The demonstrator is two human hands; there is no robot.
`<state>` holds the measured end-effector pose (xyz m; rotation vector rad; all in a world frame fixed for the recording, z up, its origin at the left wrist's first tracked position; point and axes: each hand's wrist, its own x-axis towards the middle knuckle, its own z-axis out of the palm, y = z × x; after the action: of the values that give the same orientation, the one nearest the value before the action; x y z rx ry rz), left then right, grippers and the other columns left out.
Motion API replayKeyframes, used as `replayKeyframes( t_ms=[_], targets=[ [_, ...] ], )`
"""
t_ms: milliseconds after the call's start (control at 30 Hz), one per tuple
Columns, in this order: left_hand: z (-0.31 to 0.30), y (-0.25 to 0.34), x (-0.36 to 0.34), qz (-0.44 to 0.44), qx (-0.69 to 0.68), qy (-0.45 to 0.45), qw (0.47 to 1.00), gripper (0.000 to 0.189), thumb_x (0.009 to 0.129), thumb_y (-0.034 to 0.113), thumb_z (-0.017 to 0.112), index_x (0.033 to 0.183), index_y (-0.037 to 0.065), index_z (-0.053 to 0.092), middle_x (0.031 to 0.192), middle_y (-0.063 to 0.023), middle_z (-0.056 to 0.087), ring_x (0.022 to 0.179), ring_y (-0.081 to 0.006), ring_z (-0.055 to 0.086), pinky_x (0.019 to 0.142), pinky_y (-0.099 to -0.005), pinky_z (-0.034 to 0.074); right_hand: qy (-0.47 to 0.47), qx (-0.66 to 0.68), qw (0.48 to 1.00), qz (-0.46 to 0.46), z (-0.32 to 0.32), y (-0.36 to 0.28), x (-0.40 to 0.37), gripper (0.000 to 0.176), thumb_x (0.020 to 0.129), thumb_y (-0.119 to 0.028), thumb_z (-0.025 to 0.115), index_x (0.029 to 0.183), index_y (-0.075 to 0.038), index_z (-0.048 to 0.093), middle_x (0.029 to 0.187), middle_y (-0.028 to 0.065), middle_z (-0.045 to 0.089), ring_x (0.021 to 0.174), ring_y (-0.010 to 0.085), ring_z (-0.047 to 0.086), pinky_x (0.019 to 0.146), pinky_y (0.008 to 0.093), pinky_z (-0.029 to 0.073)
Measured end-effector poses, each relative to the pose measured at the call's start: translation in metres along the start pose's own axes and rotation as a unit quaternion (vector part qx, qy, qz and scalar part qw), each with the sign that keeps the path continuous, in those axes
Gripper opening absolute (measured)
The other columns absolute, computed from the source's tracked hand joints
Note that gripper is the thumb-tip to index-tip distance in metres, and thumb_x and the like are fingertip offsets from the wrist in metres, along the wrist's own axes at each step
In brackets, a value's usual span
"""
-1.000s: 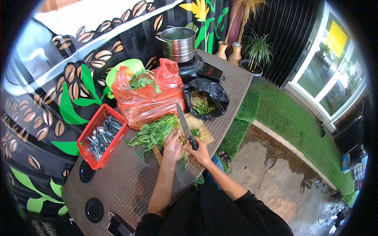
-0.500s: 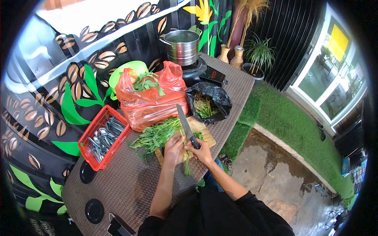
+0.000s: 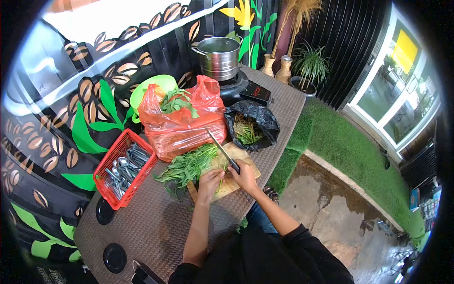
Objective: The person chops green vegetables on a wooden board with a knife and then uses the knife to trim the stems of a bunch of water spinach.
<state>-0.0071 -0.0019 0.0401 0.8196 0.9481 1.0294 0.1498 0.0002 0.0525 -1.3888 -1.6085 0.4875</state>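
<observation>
My right hand [image 3: 244, 175] is closed round the black handle of a knife [image 3: 219, 146], its blade pointing up and left over the wooden cutting board [image 3: 241, 155]. Close beside it, my left hand [image 3: 210, 183] pinches a green stem over the board. A pile of leafy greens [image 3: 189, 163] lies at the board's left edge and spills onto the table. Behind the board stand a red plastic bag [image 3: 184, 135] with leaves on top and an open black bag [image 3: 253, 124] holding stems.
On the left, a red basket [image 3: 125, 168] holds cutlery, near two black dishes [image 3: 114, 257]. A steel pot [image 3: 218, 59] stands on a stove at the back, beside a green bowl [image 3: 153, 87]. The table's edge [image 3: 283, 151] runs along the right.
The knife has tilted further left, and my right hand has shifted slightly up and right. The leafy stem hanging below my hands at the board's front edge no longer shows there.
</observation>
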Motion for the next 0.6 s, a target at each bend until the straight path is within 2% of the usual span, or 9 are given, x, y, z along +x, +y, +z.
replayKeyframes(
  t_ms=[33,67,100,167,333,400,500,600],
  targets=[
    [0.001,-0.003,0.001,0.007,-0.07,0.001,0.998,0.024,0.085,0.004,0.062,0.106,-0.005,0.059,0.091,-0.0057,0.062,0.077,-0.0112,0.058,0.065,-0.022,0.047,0.0,0.0,1.0,0.001,0.001,-0.004,0.002,0.014,0.079,-0.012,0.063,0.084,0.001,0.059,0.071,0.0152,0.061,0.065,0.0321,0.059,0.061,0.0372,0.045],
    [0.002,-0.005,0.002,0.014,-0.141,0.001,0.99,0.023,0.085,0.004,0.062,0.106,-0.005,0.059,0.087,-0.0047,0.062,0.072,-0.0102,0.057,0.061,-0.0208,0.045,-0.006,-0.016,1.0,0.021,0.002,-0.009,0.003,0.014,0.079,-0.011,0.062,0.086,0.0,0.059,0.075,0.0181,0.061,0.069,0.0364,0.058,0.063,0.0398,0.045],
    [0.001,-0.011,0.005,0.013,-0.141,0.0,0.99,0.023,0.085,0.004,0.062,0.106,-0.005,0.059,0.087,-0.0047,0.062,0.072,-0.0102,0.057,0.061,-0.0208,0.045,-0.012,-0.033,0.999,0.041,0.003,-0.014,0.005,0.013,0.079,-0.011,0.061,0.087,0.0,0.059,0.079,0.0209,0.06,0.074,0.0408,0.057,0.065,0.0425,0.045],
    [-0.004,-0.027,0.013,0.0,-0.215,0.026,0.976,0.025,0.087,0.002,0.059,0.11,-0.005,0.056,0.088,-0.0048,0.059,0.074,-0.0102,0.055,0.059,-0.0202,0.043,0.0,-0.03,0.999,0.036,0.009,-0.015,0.009,0.014,0.079,-0.011,0.061,0.088,0.0,0.058,0.08,0.0209,0.06,0.076,0.0406,0.058,0.065,0.0434,0.045],
    [-0.009,-0.03,0.015,-0.018,-0.246,0.046,0.968,0.026,0.088,0.003,0.057,0.112,-0.005,0.053,0.087,-0.0044,0.057,0.074,-0.0103,0.054,0.054,-0.0203,0.04,0.013,-0.061,0.997,0.044,0.019,-0.016,0.009,0.016,0.079,-0.012,0.06,0.09,-0.001,0.058,0.085,0.0214,0.061,0.079,0.0402,0.059,0.066,0.0444,0.046],
    [-0.013,-0.031,0.013,-0.023,-0.233,0.058,0.97,0.026,0.089,0.003,0.055,0.113,-0.005,0.053,0.087,-0.0041,0.057,0.074,-0.0104,0.054,0.053,-0.0204,0.039,0.092,-0.097,0.99,0.032,0.024,-0.009,0.012,0.014,0.078,-0.01,0.06,0.088,0.0,0.058,0.083,0.0213,0.061,0.078,0.0393,0.059,0.066,0.0435,0.046],
    [-0.022,-0.035,0.008,-0.001,-0.263,0.036,0.964,0.024,0.09,0.004,0.054,0.112,-0.004,0.054,0.09,-0.005,0.057,0.074,-0.0109,0.054,0.055,-0.0214,0.04,0.066,-0.032,0.995,0.061,0.017,0.005,0.022,0.013,0.077,-0.01,0.061,0.084,0.001,0.058,0.079,0.0207,0.061,0.077,0.0385,0.059,0.066,0.0427,0.046],
    [-0.023,-0.037,0.007,0.01,-0.282,0.035,0.959,0.023,0.09,0.005,0.053,0.112,-0.003,0.055,0.096,-0.0069,0.059,0.076,-0.0121,0.054,0.061,-0.0235,0.043,0.028,-0.01,0.999,0.034,0.017,0.011,0.015,0.014,0.074,-0.011,0.064,0.083,0.001,0.062,0.077,0.0188,0.062,0.071,0.0353,0.061,0.064,0.0399,0.047]
  ],
)
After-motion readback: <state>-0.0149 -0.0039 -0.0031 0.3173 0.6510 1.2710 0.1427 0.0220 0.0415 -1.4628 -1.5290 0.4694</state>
